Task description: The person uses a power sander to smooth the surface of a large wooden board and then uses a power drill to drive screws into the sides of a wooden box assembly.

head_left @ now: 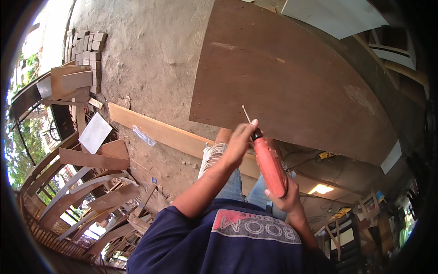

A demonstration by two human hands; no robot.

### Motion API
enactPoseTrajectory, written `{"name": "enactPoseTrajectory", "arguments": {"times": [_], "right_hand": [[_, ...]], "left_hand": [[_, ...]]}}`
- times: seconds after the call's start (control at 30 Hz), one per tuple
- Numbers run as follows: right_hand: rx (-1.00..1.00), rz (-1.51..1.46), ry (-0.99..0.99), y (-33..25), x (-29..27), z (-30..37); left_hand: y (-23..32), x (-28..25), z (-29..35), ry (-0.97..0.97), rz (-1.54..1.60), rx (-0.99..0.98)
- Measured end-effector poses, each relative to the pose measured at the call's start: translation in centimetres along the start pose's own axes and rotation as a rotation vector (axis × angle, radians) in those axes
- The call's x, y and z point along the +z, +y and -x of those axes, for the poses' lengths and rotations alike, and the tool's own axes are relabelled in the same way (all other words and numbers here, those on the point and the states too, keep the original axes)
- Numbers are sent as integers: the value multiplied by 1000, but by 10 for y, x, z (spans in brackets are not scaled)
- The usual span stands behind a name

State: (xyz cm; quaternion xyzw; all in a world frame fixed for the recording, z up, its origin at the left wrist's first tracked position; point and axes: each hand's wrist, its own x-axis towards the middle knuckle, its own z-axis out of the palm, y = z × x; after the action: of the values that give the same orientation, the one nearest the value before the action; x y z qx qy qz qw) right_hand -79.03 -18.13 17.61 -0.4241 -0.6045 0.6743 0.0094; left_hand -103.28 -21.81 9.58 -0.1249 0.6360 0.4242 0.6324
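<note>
A red power drill (271, 166) with a black chuck and a long thin bit is in front of my body, above my lap. My right hand (288, 197) is closed on its rear end; the drill's body hides part of the grip. My left hand (241, 142) pinches at the chuck and the base of the bit (246, 113). The bit points away from me, over the near edge of a large brown board (278, 73). Several small holes or marks show on the board's near left part.
A long wooden plank (159, 130) lies on the ground by my knees, with a clear plastic wrapper (143, 135) on it. Wood offcuts (93, 157) and curved pieces pile up at left, near stacked bricks (96, 45). A yellow tool (326, 155) with cables lies at right.
</note>
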Motion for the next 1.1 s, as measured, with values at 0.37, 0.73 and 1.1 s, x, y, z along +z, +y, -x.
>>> {"name": "enactPoseTrajectory", "arguments": {"times": [0.37, 0.73, 1.1], "right_hand": [[-31, -13, 40, -70, 41, -114], [54, 46, 167, -164, 52, -145], [193, 319, 55, -220, 49, -172]], "left_hand": [[128, -133, -125, 755, -856, 1044], [133, -135, -149, 413, -697, 572], [143, -136, -143, 353, -683, 529]]}}
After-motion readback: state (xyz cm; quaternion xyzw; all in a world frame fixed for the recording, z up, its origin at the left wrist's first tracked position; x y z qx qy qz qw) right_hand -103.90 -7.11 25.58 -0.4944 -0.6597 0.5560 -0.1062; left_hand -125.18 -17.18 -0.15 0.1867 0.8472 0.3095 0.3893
